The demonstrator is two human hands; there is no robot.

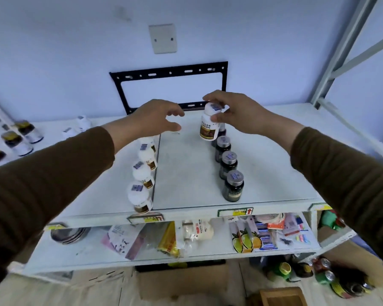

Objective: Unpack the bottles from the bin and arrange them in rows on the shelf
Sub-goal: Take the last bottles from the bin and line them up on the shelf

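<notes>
My right hand (234, 113) holds a white bottle (209, 127) with a brown label by its cap, above the far middle of the white top shelf (186, 173). My left hand (157, 118) hovers to its left with fingers loosely curved, holding nothing. Under my left wrist a row of white bottles (142, 175) runs toward the front edge. A row of dark bottles (229, 171) with grey caps stands to the right, below the held bottle.
More bottles with dark labels (13, 140) stand at far left. A black wall bracket (170, 85) hangs behind the shelf. The lower shelf (80, 252) holds packets, bowls and batteries. Cardboard boxes (181, 283) and cans (323, 274) lie on the floor.
</notes>
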